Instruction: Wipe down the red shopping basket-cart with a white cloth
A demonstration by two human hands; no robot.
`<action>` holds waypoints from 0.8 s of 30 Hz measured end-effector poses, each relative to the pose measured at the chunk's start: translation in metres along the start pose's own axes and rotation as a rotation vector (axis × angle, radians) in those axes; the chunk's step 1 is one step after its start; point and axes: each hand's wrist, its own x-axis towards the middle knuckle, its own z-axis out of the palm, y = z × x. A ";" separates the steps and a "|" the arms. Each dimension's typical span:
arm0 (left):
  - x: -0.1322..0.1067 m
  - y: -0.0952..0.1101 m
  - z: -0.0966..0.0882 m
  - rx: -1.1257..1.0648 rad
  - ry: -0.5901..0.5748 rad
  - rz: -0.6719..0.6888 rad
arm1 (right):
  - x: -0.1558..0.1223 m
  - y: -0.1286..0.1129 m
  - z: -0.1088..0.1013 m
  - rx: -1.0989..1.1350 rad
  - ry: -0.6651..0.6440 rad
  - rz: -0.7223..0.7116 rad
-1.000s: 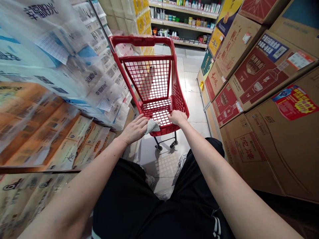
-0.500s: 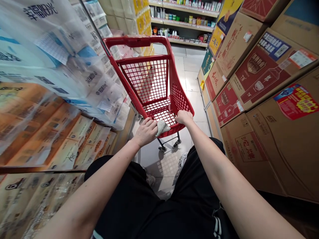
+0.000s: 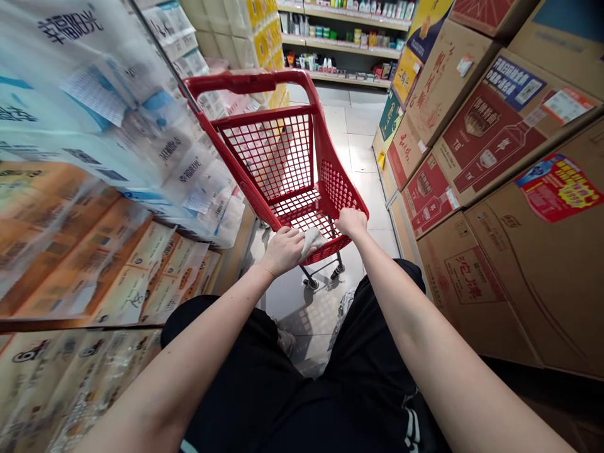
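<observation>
A red plastic shopping basket on wheels (image 3: 267,156) stands in front of me, tilted toward me, its grid walls open to view and nothing seen inside. At its near rim my left hand (image 3: 284,250) is closed on a pale grey cloth (image 3: 312,241), pressing it to the red edge. My right hand (image 3: 352,222) grips the rim a little farther right, fingers curled over it. The basket's long handle loop lies at its far end, away from me. Part of the cloth is hidden under my left fingers.
Plastic-wrapped tissue packs (image 3: 189,151) are stacked close on the left. Cardboard boxes (image 3: 486,126) rise along the right. Shelves of bottles and jars (image 3: 349,44) close off the far end beyond the tiled floor (image 3: 363,151). My knees are on either side below the basket.
My left hand has slid a little to the right along the rim with the cloth. The handle end of the basket has shifted slightly left. My right hand keeps its hold.
</observation>
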 end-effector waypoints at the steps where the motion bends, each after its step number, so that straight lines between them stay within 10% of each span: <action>1: 0.002 0.001 -0.002 -0.004 0.001 -0.023 | -0.001 0.000 0.000 0.008 0.016 -0.003; 12: 0.022 0.010 -0.006 -0.055 -0.078 -0.278 | -0.014 -0.009 0.003 0.040 0.191 -0.034; 24: 0.019 0.006 -0.003 -0.076 -0.011 -0.279 | -0.012 -0.019 0.005 0.066 0.082 0.029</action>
